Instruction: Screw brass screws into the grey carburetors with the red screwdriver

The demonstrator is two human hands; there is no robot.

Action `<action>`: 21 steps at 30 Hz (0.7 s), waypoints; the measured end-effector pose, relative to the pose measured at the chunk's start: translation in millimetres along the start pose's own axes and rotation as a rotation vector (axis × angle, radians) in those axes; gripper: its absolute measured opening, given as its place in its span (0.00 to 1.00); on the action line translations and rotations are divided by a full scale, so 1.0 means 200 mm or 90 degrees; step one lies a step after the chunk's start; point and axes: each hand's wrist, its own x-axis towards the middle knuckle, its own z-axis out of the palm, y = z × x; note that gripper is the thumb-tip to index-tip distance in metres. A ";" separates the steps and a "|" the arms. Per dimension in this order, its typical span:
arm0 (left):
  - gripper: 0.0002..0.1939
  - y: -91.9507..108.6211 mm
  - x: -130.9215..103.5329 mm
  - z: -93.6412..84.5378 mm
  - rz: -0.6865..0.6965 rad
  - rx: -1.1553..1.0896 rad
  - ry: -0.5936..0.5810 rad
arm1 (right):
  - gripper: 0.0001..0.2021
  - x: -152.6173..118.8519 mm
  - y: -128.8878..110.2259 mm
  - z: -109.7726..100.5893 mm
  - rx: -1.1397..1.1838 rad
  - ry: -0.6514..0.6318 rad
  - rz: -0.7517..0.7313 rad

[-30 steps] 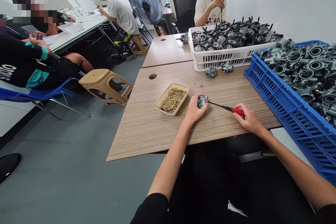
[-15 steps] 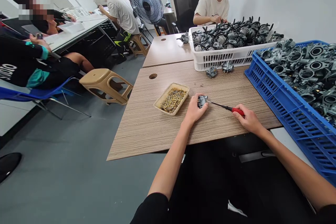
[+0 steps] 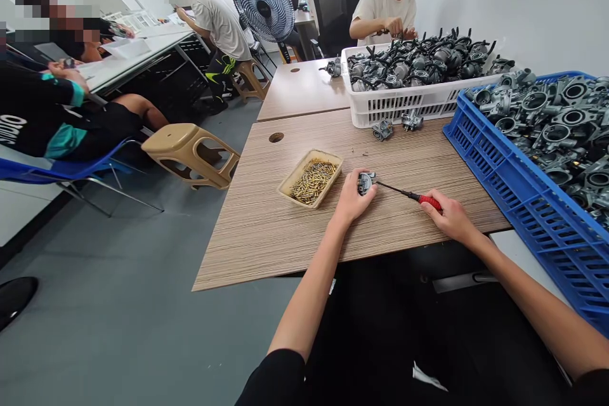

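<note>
My left hand (image 3: 353,198) grips a small grey metal carburetor body (image 3: 365,184) against the wood-grain table (image 3: 266,235). A screwdriver (image 3: 430,202) with a red handle and dark shaft is held in my right hand (image 3: 450,212), its tip meeting the right side of the carburetor body. The exact spot under the tip is too small to make out. Left of my left hand stands a cream tray (image 3: 285,189) full of small brass parts (image 3: 314,183). Two tiny loose pieces (image 3: 365,154) lie beyond my left hand.
A white basket (image 3: 380,101) heaped with carburetors with black hoses stands at the back. Two more carburetors (image 3: 382,130) rest before it. To the right, a blue crate (image 3: 514,165) holds many metal bodies. A co-worker (image 3: 387,13) sits opposite; a fan (image 3: 263,3) and stool (image 3: 190,146) are leftward.
My hands, the carburetor body and the screwdriver stay almost in place. Across the table, the co-worker's hands have shifted slightly behind the white basket.
</note>
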 end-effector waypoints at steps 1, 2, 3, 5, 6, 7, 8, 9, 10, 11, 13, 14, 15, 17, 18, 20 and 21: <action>0.18 0.00 0.00 0.00 -0.002 0.001 0.001 | 0.15 0.00 0.00 0.00 -0.006 0.000 -0.002; 0.18 0.00 0.00 0.00 -0.003 0.001 0.001 | 0.15 0.00 0.00 0.00 -0.011 -0.001 -0.003; 0.18 0.00 0.00 0.00 -0.003 0.001 0.001 | 0.15 0.00 0.00 0.00 -0.015 -0.002 -0.002; 0.17 0.00 0.00 0.00 -0.001 0.000 0.000 | 0.15 0.00 0.00 0.00 -0.019 -0.004 -0.002; 0.17 0.00 0.00 0.00 0.000 -0.001 -0.002 | 0.15 0.00 0.00 0.00 -0.021 -0.005 -0.001; 0.17 0.00 0.00 0.00 0.000 -0.001 -0.003 | 0.15 0.00 0.00 0.00 -0.022 -0.006 0.000; 0.17 0.00 0.00 0.00 0.000 0.000 -0.004 | 0.15 0.00 -0.01 0.00 -0.024 -0.006 0.001; 0.17 0.00 0.00 0.00 -0.001 0.000 -0.005 | 0.15 0.00 -0.01 0.00 -0.025 -0.006 0.002; 0.17 0.00 0.00 -0.01 -0.002 0.001 -0.006 | 0.15 0.00 -0.01 0.00 -0.026 -0.006 0.002; 0.17 0.00 -0.01 -0.01 -0.003 0.001 -0.007 | 0.15 0.00 -0.01 0.00 -0.027 -0.006 0.001; 0.17 0.00 0.00 -0.01 -0.003 0.000 -0.007 | 0.15 0.00 -0.01 0.00 -0.026 -0.003 -0.001; 0.17 0.00 0.00 0.00 -0.001 -0.001 -0.006 | 0.15 0.00 -0.01 0.00 -0.024 -0.001 -0.003; 0.17 0.00 0.00 0.00 0.001 -0.002 -0.006 | 0.15 0.00 -0.01 0.00 -0.021 0.000 -0.005; 0.17 0.00 0.00 0.00 0.005 -0.002 -0.006 | 0.15 0.00 -0.02 0.00 -0.018 0.001 -0.007; 0.17 0.00 0.00 0.00 0.005 -0.002 -0.007 | 0.15 0.00 -0.02 0.00 -0.019 0.001 -0.007; 0.17 0.00 0.00 0.00 0.006 -0.001 -0.009 | 0.15 0.00 -0.02 0.00 -0.023 0.002 -0.006; 0.17 0.01 0.00 0.00 0.006 -0.001 -0.008 | 0.16 0.00 -0.02 0.00 -0.025 0.003 -0.006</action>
